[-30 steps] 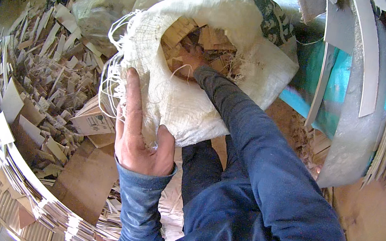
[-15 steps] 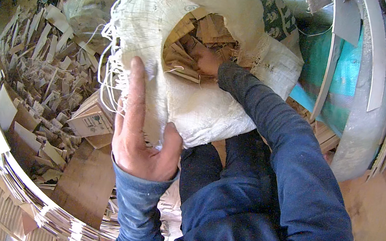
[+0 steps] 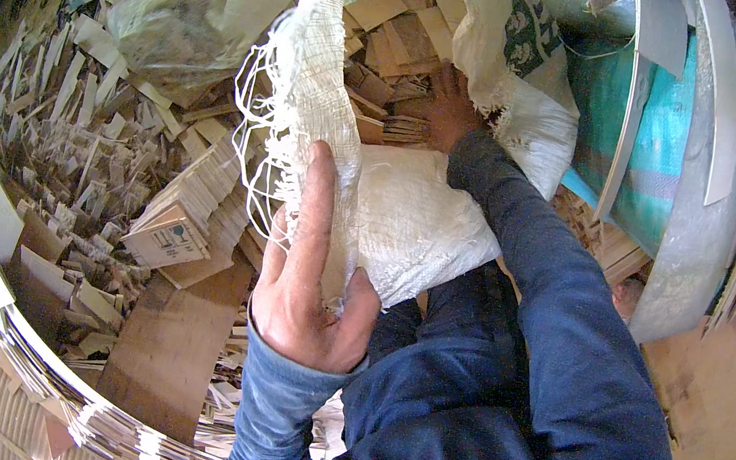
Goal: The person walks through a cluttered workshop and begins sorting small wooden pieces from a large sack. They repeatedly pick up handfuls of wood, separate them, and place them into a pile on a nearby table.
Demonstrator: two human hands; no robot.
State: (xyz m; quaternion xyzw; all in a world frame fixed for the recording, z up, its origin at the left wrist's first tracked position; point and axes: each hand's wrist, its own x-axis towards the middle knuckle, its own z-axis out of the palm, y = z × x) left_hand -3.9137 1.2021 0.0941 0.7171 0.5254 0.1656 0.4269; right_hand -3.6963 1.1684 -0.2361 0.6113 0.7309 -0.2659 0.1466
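Note:
A white woven sack (image 3: 408, 217) lies tilted with its frayed mouth facing me, filled with flat brown cardboard pieces (image 3: 397, 32). My left hand (image 3: 309, 269) grips the near edge of the sack's mouth, thumb pressed on the cloth. Inside the sack, my right hand (image 3: 449, 113) is closed on a stack of cardboard pieces (image 3: 403, 128). Both arms wear blue sleeves.
A heap of cardboard strips (image 3: 91, 157) covers the ground to the left, with a neat stack of cards (image 3: 186, 221) and a flat brown board (image 3: 172, 343). A clear plastic bag (image 3: 193, 0) lies behind. Teal sheeting (image 3: 688, 156) and grey boards stand at right.
The sack's mouth has been pulled wider and nearer to me. My right hand has reached deeper inside among the cardboard pieces; my left hand keeps its grip on the edge.

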